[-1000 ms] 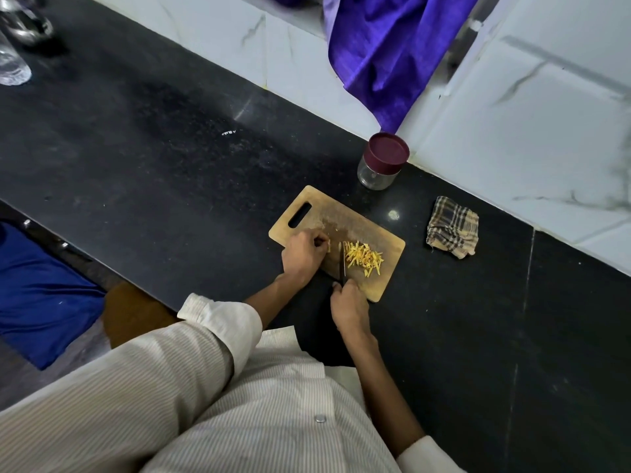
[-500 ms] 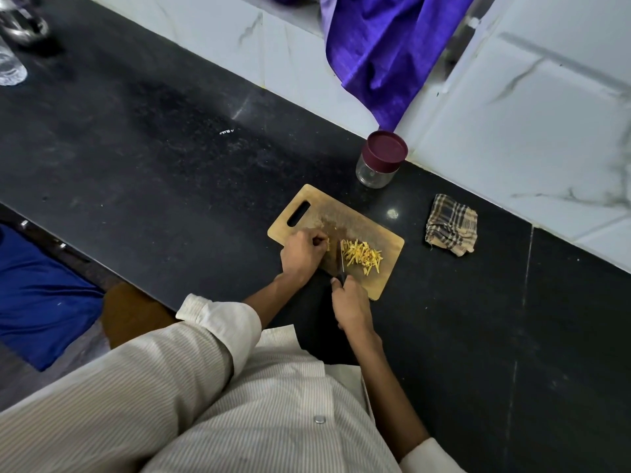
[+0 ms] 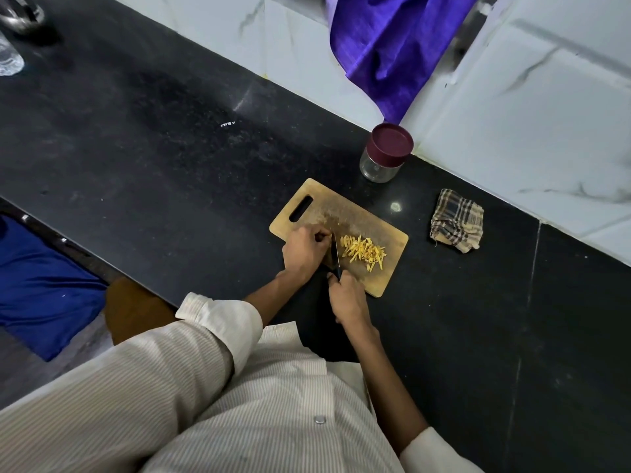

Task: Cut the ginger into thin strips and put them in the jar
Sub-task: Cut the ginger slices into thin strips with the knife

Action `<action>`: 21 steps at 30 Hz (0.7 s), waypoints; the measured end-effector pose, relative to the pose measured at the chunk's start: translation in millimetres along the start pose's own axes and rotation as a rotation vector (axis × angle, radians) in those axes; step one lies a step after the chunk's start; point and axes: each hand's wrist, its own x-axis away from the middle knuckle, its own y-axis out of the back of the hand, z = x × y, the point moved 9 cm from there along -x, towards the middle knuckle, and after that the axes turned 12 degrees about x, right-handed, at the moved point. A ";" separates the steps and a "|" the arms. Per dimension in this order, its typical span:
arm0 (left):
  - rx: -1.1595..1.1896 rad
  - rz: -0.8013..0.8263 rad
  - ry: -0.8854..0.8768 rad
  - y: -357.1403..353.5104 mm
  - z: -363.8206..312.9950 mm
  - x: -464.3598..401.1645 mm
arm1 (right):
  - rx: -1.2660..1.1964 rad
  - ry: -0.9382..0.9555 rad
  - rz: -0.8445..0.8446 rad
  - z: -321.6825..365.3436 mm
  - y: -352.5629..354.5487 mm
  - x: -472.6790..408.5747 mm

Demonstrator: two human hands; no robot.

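- Black counter point(image 3: 170, 148) runs under white tiled wall, with bare room left of both hands.
- Left hand point(image 3: 305, 249) has edged toward the knife point(image 3: 335, 252) since a second ago; fingers curled, whether on ginger I cannot tell.
- Right hand point(image 3: 346, 297) grips the knife, blade down on the board point(image 3: 392, 264).
- Strips point(image 3: 363, 251) lie just right of the blade.
- Jar point(image 3: 384, 153), lid on, stands beyond the board, near the wall; cloth point(image 3: 457, 220) lies farther right.

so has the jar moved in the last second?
No. The jar sits at the same spot beyond the cutting board's far edge, below the purple cloth; small frame shifts are head-camera motion.
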 end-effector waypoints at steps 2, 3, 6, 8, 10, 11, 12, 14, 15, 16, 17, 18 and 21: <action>0.002 0.003 -0.010 -0.4 -0.8 0.3 | 0.002 -0.004 0.005 -0.5 -0.3 -1.0; 0.005 0.005 -0.012 -0.6 -0.8 0.1 | 0.004 -0.004 0.007 -0.6 -0.3 -1.4; 0.018 0.019 -0.004 -1.6 1.5 -2.7 | 0.024 -0.008 0.017 0.3 -0.8 -3.6; 0.017 0.023 -0.002 -1.5 2.7 -3.4 | 0.036 -0.025 0.028 0.2 -2.1 -4.1; 0.015 0.018 0.002 -1.3 3.3 -3.6 | 0.040 -0.043 0.037 0.4 -3.1 -4.8; 0.017 0.015 0.001 -1.3 3.1 -3.8 | 0.041 -0.049 0.041 0.2 -3.6 -5.7; 0.018 0.012 -0.002 -0.9 2.7 -3.6 | 0.044 -0.054 0.043 -0.2 -4.1 -6.6; 0.017 0.008 -0.010 -0.3 1.8 -3.2 | 0.053 -0.067 0.045 -0.4 -5.0 -7.5; 0.018 0.008 -0.013 -0.5 1.5 -3.5 | 0.054 -0.074 0.047 -1.2 -5.7 -8.0; 0.020 0.006 -0.012 -0.9 2.2 -3.6 | 0.050 -0.080 0.054 -2.4 -7.2 -8.5; 0.024 0.004 -0.007 -1.4 3.4 -3.5 | 0.039 -0.081 0.061 -2.9 -8.6 -8.6; 0.026 0.002 0.000 -1.6 4.2 -3.4 | 0.026 -0.078 0.067 -2.6 -9.2 -8.9; 0.020 0.006 0.018 -2.1 7.0 -5.0 | 0.011 -0.082 0.098 -2.1 -12.4 -11.5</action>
